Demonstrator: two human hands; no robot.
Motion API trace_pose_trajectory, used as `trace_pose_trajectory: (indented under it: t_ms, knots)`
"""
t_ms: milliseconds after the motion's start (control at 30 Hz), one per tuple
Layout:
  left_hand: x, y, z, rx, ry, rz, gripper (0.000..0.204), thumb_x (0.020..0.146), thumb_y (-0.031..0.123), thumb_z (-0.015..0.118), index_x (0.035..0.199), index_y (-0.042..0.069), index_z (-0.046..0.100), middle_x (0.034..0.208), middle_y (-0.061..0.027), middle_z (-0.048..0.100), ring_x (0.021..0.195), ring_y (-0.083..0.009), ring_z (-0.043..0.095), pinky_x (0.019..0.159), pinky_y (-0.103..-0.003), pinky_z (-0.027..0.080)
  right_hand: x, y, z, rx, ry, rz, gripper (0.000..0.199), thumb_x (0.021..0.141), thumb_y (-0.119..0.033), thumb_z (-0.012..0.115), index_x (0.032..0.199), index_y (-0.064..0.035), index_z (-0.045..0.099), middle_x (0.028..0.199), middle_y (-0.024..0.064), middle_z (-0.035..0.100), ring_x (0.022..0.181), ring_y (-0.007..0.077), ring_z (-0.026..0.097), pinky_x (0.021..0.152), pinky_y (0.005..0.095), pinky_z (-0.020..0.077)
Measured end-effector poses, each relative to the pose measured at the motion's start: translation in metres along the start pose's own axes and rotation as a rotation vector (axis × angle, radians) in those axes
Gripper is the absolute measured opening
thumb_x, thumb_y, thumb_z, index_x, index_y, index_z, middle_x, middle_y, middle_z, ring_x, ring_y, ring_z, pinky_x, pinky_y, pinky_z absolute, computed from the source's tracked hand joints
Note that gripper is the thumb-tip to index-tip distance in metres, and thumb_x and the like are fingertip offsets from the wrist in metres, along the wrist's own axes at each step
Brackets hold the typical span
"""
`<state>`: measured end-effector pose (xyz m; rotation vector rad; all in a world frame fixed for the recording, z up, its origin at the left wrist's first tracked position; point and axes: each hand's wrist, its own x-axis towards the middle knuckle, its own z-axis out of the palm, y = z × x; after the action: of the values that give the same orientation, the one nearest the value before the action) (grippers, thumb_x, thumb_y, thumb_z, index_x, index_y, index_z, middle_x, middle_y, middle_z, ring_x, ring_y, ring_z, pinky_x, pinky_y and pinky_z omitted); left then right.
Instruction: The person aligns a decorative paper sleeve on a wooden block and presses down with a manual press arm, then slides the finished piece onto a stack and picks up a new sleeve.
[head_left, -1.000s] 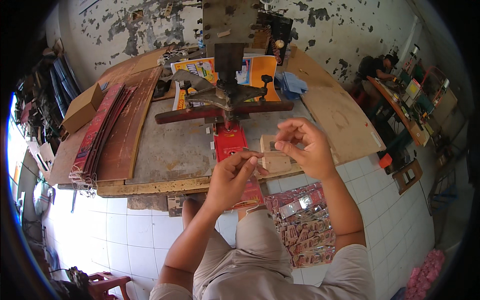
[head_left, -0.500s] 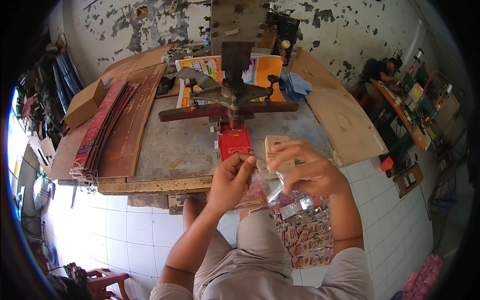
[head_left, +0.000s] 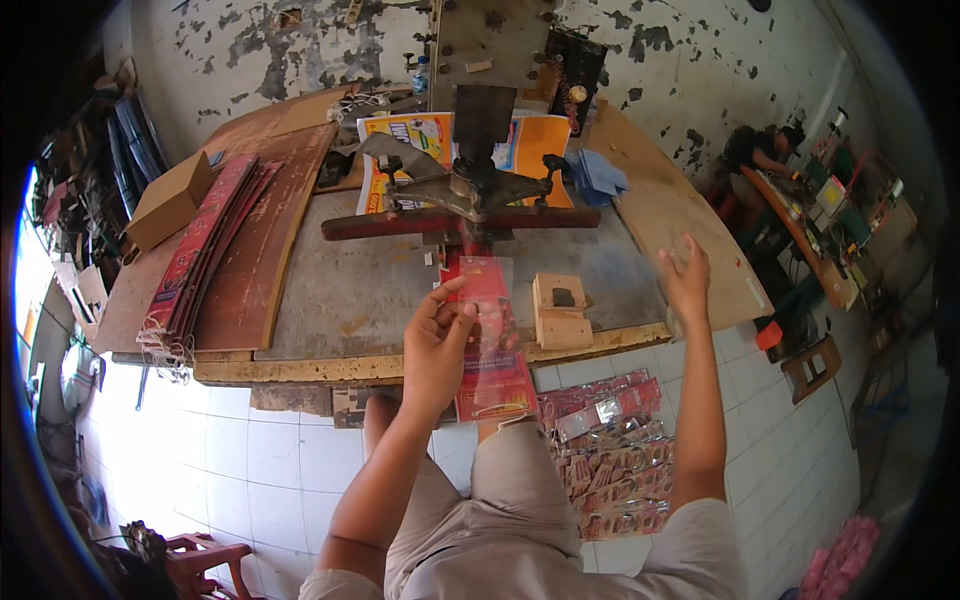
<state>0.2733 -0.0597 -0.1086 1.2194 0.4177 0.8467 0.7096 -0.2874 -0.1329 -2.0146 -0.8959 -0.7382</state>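
My left hand [head_left: 437, 335] is closed, its thumb and fingers pinching a clear plastic strip [head_left: 487, 275] that hangs in front of the table's front edge. Behind and below the plastic lies a long red printed strip [head_left: 505, 388], running from under the press head [head_left: 468, 196] past the edge toward my lap. My right hand [head_left: 687, 282] is raised over the right part of the table, fingers spread, holding nothing. Between my hands, near the edge, sits a pale wooden block [head_left: 563, 330] with a dark patch on top.
Folded red printed strips [head_left: 203, 258] and a cardboard box [head_left: 172, 207] lie on the left. Blue sheets [head_left: 598, 174] rest at the back right. Several packed printed strips [head_left: 622, 480] are on the tiled floor below. Another person [head_left: 762, 152] works at a far-right bench [head_left: 803, 232].
My right hand has let go of the clear plastic and swung out to the right, fingers spreading. My left hand has shifted slightly left, the plastic strip now upright in it.
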Motion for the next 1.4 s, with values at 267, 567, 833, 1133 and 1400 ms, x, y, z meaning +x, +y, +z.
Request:
trace_pose_trajectory:
  t_ms: [267, 567, 833, 1133, 1400]
  knots:
    - [0.014, 0.001, 0.028, -0.188, 0.003, -0.008, 0.041, 0.113, 0.010, 0.065, 0.150, -0.001, 0.053, 0.126, -0.0073, 0.072, 0.113, -0.0180, 0.076, 0.084, -0.031, 0.068, -0.110, -0.241, -0.036, 1.134, -0.879, 0.238, 0.087, 0.106, -0.033, 0.080, 0.173, -0.0053, 0.031, 0.155, 0.0183, 0.061, 0.135, 0.0223, 0.064, 0.115, 0.0386, 0.0506]
    - [0.018, 0.005, 0.056, -0.239, -0.032, 0.051, 0.036, 0.110, 0.009, 0.070, 0.142, 0.002, 0.055, 0.123, -0.0103, 0.075, 0.110, -0.0194, 0.078, 0.086, -0.032, 0.067, -0.116, -0.239, -0.021, 1.222, -0.785, 0.513, 0.062, 0.105, -0.005, 0.076, 0.160, -0.0008, 0.048, 0.119, 0.0095, 0.075, 0.109, 0.0164, 0.073, 0.102, 0.0314, 0.0580]
    - [0.080, -0.018, 0.042, 0.335, -0.130, 0.095, 0.047, 0.102, 0.006, 0.079, 0.141, -0.005, 0.054, 0.108, -0.0147, 0.081, 0.095, -0.0164, 0.079, 0.075, -0.027, 0.060, -0.039, -0.155, 0.018, 0.801, -0.458, 0.366, 0.038, 0.102, -0.008, 0.079, 0.137, 0.0036, 0.068, 0.099, 0.0048, 0.075, 0.091, 0.0116, 0.071, 0.081, 0.0279, 0.0556]
    - [0.120, -0.060, 0.041, 0.867, -0.174, 0.203, 0.069, 0.091, 0.009, 0.083, 0.152, 0.001, 0.050, 0.082, -0.0139, 0.075, 0.073, -0.0257, 0.078, 0.072, -0.039, 0.059, -0.042, -0.108, 0.062, 0.686, -0.533, 0.316, 0.040, 0.102, -0.005, 0.079, 0.139, 0.0025, 0.066, 0.098, 0.0059, 0.075, 0.087, 0.0111, 0.071, 0.078, 0.0275, 0.0549]
    - [0.094, -0.041, 0.034, 0.859, -0.274, 0.116, 0.077, 0.091, 0.018, 0.085, 0.157, 0.003, 0.049, 0.091, -0.0169, 0.077, 0.078, -0.0316, 0.077, 0.078, -0.045, 0.060, -0.058, -0.109, 0.035, 0.590, -0.577, 0.270, 0.045, 0.099, -0.007, 0.082, 0.142, -0.0024, 0.067, 0.106, 0.0069, 0.075, 0.103, 0.0181, 0.073, 0.092, 0.0351, 0.0570]
